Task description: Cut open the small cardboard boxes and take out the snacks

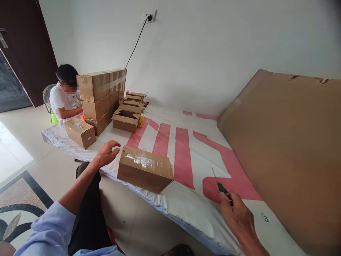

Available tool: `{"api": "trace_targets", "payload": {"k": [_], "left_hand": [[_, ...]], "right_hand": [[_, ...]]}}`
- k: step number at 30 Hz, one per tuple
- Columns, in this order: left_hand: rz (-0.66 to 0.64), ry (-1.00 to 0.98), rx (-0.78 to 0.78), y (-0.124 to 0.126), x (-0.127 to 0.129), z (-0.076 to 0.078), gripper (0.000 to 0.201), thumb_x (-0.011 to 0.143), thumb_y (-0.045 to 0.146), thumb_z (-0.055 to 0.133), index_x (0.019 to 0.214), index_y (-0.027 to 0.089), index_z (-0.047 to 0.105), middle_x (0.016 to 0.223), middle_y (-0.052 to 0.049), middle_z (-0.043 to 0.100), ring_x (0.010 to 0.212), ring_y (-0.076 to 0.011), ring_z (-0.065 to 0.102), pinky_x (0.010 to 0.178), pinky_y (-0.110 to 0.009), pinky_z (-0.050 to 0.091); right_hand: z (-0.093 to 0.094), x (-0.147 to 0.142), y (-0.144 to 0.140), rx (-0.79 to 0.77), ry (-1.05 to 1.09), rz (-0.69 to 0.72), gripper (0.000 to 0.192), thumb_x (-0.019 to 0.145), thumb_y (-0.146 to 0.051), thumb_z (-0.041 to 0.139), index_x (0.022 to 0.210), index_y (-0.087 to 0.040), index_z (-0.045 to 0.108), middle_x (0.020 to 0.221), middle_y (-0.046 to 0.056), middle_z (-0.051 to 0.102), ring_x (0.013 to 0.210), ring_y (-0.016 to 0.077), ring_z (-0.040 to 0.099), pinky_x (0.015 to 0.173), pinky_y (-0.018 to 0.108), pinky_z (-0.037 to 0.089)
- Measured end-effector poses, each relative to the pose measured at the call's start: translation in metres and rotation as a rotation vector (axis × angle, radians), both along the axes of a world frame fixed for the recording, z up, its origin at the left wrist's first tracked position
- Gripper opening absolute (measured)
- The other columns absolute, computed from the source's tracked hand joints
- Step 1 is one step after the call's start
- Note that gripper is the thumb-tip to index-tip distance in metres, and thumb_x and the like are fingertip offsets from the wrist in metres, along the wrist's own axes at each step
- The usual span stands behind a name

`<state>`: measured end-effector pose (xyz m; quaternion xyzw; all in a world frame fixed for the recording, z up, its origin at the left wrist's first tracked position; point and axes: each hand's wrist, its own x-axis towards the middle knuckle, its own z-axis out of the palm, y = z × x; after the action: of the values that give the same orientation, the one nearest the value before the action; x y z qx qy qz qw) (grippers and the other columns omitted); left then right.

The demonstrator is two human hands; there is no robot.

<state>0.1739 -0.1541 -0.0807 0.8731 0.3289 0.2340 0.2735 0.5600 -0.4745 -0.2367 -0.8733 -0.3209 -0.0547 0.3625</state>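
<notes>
A cardboard box (145, 167) sealed with shiny clear tape lies near the front edge of the cloth-covered surface. My left hand (106, 154) hovers just off the box's left end, fingers loosely curled and apart, holding nothing. To the right of the box, my right hand (237, 213) is closed around a green-handled tool (221, 187) with a thin pointed metal end. That end points up and away from me, apart from the box. Whether the tool is a knife or a screwdriver I cannot tell.
A stack of taped boxes (101, 96) stands at the left, with a single box (80, 132) before it. Open cartons (125, 122) line up behind. A large cardboard sheet (287, 142) leans on the right. Beyond the stack sits another person (64, 99).
</notes>
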Motion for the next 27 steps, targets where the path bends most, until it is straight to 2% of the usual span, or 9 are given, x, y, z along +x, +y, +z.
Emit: {"api": "trace_targets", "payload": {"k": [3,6,10,14,18,23,27], "left_hand": [[-0.1,-0.106,-0.25,0.008,-0.011,-0.019,0.026,0.095,0.03,0.06,0.114,0.021,0.075,0.124,-0.009,0.078,0.119,-0.0268,0.072,0.102,-0.039,0.058],[-0.179,-0.228,-0.359,0.004,-0.008,-0.033,0.025,0.091,0.036,0.069,0.109,0.02,0.075,0.128,-0.01,0.077,0.122,-0.0269,0.071,0.104,-0.038,0.057],[-0.173,-0.273,-0.432,0.002,-0.002,-0.036,0.029,0.09,0.042,0.065,0.107,0.02,0.076,0.134,-0.01,0.074,0.122,-0.027,0.069,0.102,-0.038,0.057],[-0.157,-0.251,-0.514,0.006,0.002,-0.036,0.035,0.09,0.048,0.06,0.106,0.023,0.078,0.15,-0.007,0.066,0.129,-0.0302,0.064,0.094,-0.039,0.059],[-0.173,-0.384,-0.533,0.007,0.009,-0.041,0.039,0.082,0.055,0.072,0.093,0.018,0.08,0.138,-0.013,0.071,0.125,-0.0333,0.066,0.104,-0.045,0.054],[-0.182,-0.448,-0.51,0.007,0.013,-0.042,0.044,0.077,0.059,0.087,0.084,0.016,0.082,0.127,-0.016,0.075,0.122,-0.0343,0.069,0.112,-0.046,0.049],[-0.187,-0.42,-0.504,0.01,0.012,-0.04,0.04,0.077,0.054,0.088,0.094,0.018,0.086,0.129,-0.015,0.075,0.125,-0.0342,0.068,0.115,-0.046,0.048]], "right_hand": [[0.024,-0.02,0.013,0.1,0.292,-0.028,0.043,0.082,-0.065,0.048,0.088,-0.026,0.066,0.072,0.009,0.069,0.066,0.0312,0.065,0.063,0.044,0.055],[0.054,-0.045,0.031,0.197,0.496,0.121,0.049,0.084,-0.074,0.053,0.081,-0.026,0.061,0.064,0.005,0.064,0.057,0.0234,0.059,0.056,0.038,0.051],[0.099,-0.075,0.057,0.22,0.61,0.337,0.059,0.079,-0.082,0.064,0.091,-0.024,0.064,0.067,0.001,0.064,0.054,0.0179,0.056,0.05,0.032,0.048],[0.143,-0.098,0.08,0.078,0.606,0.561,0.064,0.077,-0.083,0.071,0.098,-0.023,0.068,0.063,-0.002,0.058,0.056,0.0161,0.054,0.052,0.03,0.047],[0.175,-0.113,0.102,-0.025,0.553,0.712,0.059,0.082,-0.08,0.068,0.091,-0.022,0.07,0.071,0.001,0.062,0.06,0.0158,0.053,0.056,0.031,0.047],[0.191,-0.115,0.125,-0.156,0.376,0.796,0.053,0.088,-0.072,0.064,0.097,-0.022,0.08,0.083,0.003,0.071,0.071,0.0185,0.058,0.065,0.032,0.048],[0.199,-0.114,0.138,-0.236,0.269,0.835,0.048,0.093,-0.064,0.059,0.104,-0.024,0.083,0.086,0.003,0.075,0.073,0.0198,0.06,0.067,0.033,0.046]]}}
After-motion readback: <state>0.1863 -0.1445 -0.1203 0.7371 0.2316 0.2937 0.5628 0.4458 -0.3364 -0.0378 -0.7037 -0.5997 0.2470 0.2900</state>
